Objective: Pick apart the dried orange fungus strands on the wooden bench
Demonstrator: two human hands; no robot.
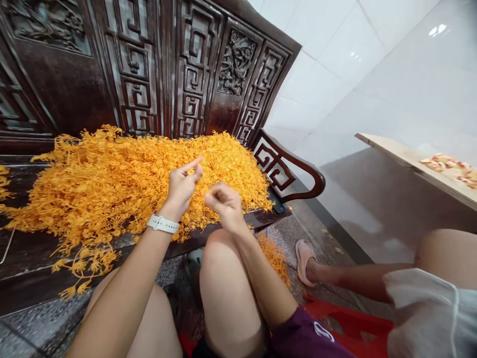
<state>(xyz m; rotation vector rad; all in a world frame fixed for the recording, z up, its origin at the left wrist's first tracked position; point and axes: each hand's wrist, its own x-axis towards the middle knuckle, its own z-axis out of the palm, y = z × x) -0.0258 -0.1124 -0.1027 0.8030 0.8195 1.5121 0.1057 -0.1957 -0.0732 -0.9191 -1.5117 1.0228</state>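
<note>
A broad heap of orange, stringy plastic pieces point(130, 174) covers the seat of a dark wooden bench. Over the heap's right half, my left hand point(183, 185), with a pale watch band at the wrist, pinches an orange plastic piece between thumb and fingers. Just to its right and slightly lower, my right hand point(225, 201) is closed, with a blurred bit of orange at its fingertips. The two hands are close but apart. Motion blur hides the exact shape of what they hold.
The bench's carved back point(194, 74) rises behind the heap, and its curved armrest point(316, 184) stands at the right. More orange pieces point(274, 256) lie on the floor. Another person's leg point(354, 278) and a red stool point(346, 318) are at right, below a board point(406, 159) bearing red-and-yellow pieces.
</note>
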